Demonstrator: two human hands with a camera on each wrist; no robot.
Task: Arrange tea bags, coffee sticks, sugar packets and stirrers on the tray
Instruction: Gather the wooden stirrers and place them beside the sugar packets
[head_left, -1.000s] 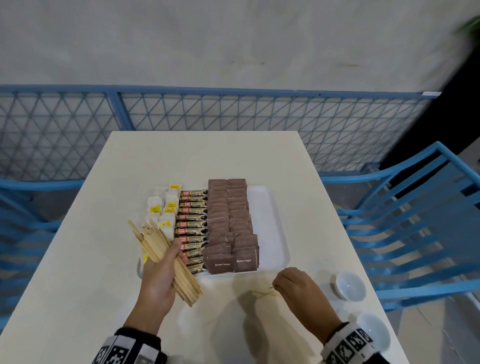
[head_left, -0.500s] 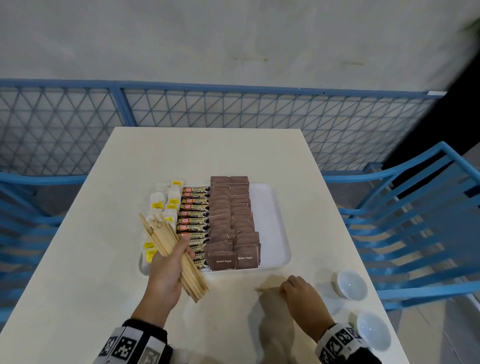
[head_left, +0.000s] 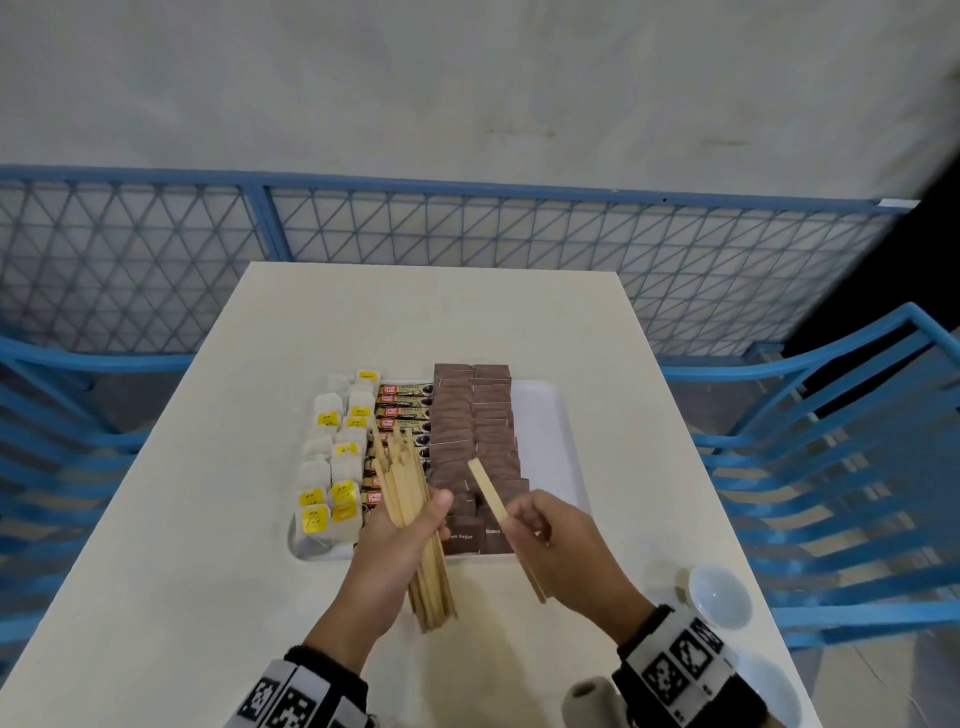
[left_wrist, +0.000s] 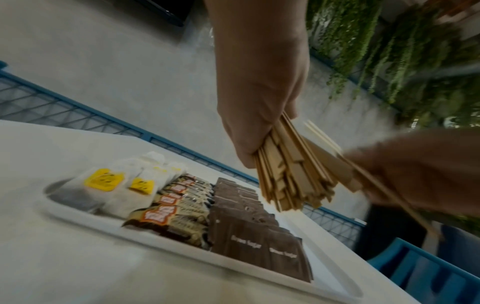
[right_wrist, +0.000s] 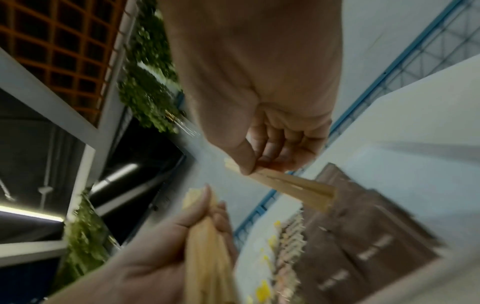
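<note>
A white tray (head_left: 558, 415) lies mid-table with rows of tea bags (head_left: 332, 467) on its left, coffee sticks (head_left: 402, 402) beside them and brown sugar packets (head_left: 472, 415) in the middle. Its right strip is bare. My left hand (head_left: 395, 540) grips a thick bundle of wooden stirrers (head_left: 415, 514) above the tray's near edge. My right hand (head_left: 545, 535) pinches a few stirrers (head_left: 491, 491) just right of that bundle, over the near sugar packets. In the left wrist view the bundle (left_wrist: 291, 174) fans out under the fist; in the right wrist view the thumb presses the stirrers (right_wrist: 291, 185).
Two small white bowls (head_left: 719, 597) (head_left: 769, 691) stand at the table's near right edge. Blue chairs (head_left: 831, 467) flank the table on both sides, and a blue mesh fence (head_left: 467, 228) runs behind its far edge.
My right hand picked stirrers up off the table near the front edge and lifted them up and left toward the bundle. My left hand shifted right with its bundle, over the tray.
</note>
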